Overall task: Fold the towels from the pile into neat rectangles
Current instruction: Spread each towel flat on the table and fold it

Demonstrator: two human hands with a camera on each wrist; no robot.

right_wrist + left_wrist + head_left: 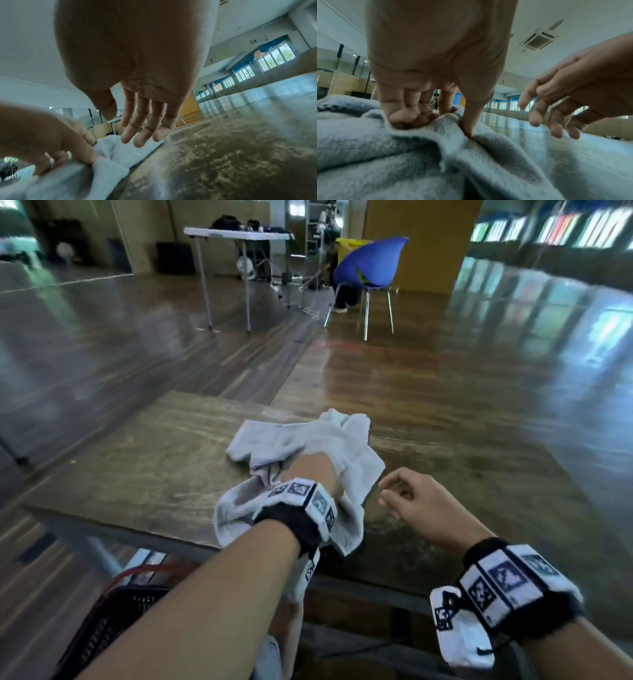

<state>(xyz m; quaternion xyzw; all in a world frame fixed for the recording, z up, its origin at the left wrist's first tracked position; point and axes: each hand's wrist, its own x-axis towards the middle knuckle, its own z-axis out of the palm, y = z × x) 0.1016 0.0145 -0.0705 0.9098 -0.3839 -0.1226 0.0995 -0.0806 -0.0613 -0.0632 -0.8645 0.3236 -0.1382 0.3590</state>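
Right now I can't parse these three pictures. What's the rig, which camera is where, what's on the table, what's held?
No machine here: a person works bare-handed, with tagged bands on both wrists. The wide picture comes from a camera on the head; the other two look along each hand from the wrists. On the wooden table lies one crumpled pale grey towel, part of it hanging over the near edge. The left hand grips a bunch of it, fingers curled into the cloth. The right hand hovers beside it, fingers loose, holding nothing. A dark basket sits lower left.

My arms: bare, no sleeves.
My wrists: black fuzzy wristbands (298, 525) carrying white blocks printed with black square markers (506, 578).
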